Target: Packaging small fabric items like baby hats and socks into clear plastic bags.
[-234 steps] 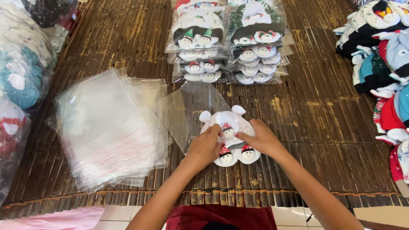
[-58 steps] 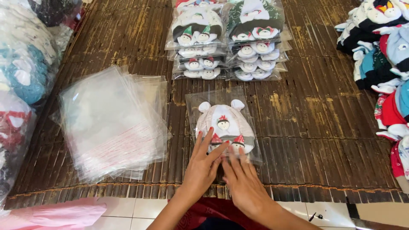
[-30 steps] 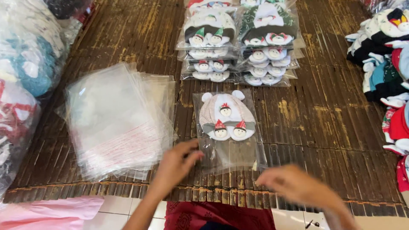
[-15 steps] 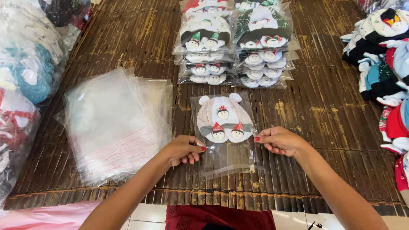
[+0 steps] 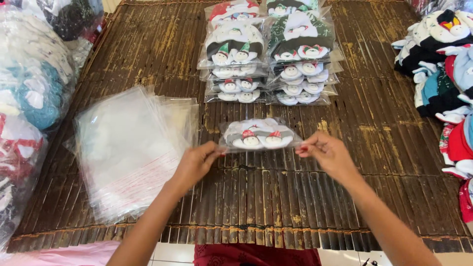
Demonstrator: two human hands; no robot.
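Note:
A clear plastic bag with a white and grey knitted item inside (image 5: pixel 258 135) hangs lifted off the bamboo mat (image 5: pixel 276 197), tilted flat toward me. My left hand (image 5: pixel 194 162) pinches its left edge and my right hand (image 5: pixel 327 155) pinches its right edge. Two small round snowman faces with red hats show at the item's near side. Just beyond it lie two stacks of bagged items (image 5: pixel 268 54) of the same kind.
A loose pile of empty clear bags (image 5: pixel 128 148) lies left of my hands. Large plastic sacks of knitted goods (image 5: pixel 34 93) fill the left edge. Unbagged knitted items (image 5: pixel 443 64) are heaped along the right edge.
The bagged item lay flat on the mat with my hands pressing its lower edge. My hands then took its two sides and lifted it, tipping it toward me.

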